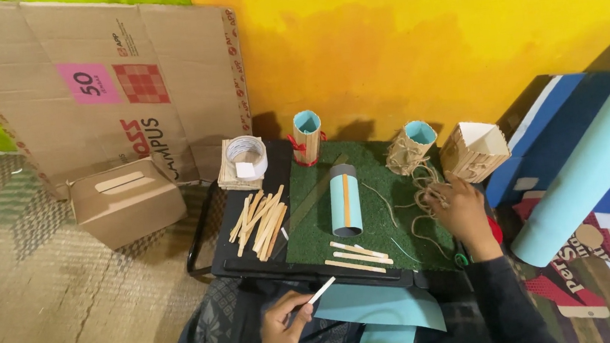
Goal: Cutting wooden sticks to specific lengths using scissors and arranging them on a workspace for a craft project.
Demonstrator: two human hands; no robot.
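Left hand (284, 328), lower centre of the frame: held low and close to the body, palm turned partly upward, fingers curled inward, thumb and forefinger pinched together at the upper right of the hand; wrist bent, forearm hidden below the frame edge. Right hand (462, 212), right of centre: reached forward and away from the body, back of the hand toward the camera, fingers bent downward and slightly spread; right forearm in a dark sleeve, running from the lower right of the frame diagonally up to the wrist.
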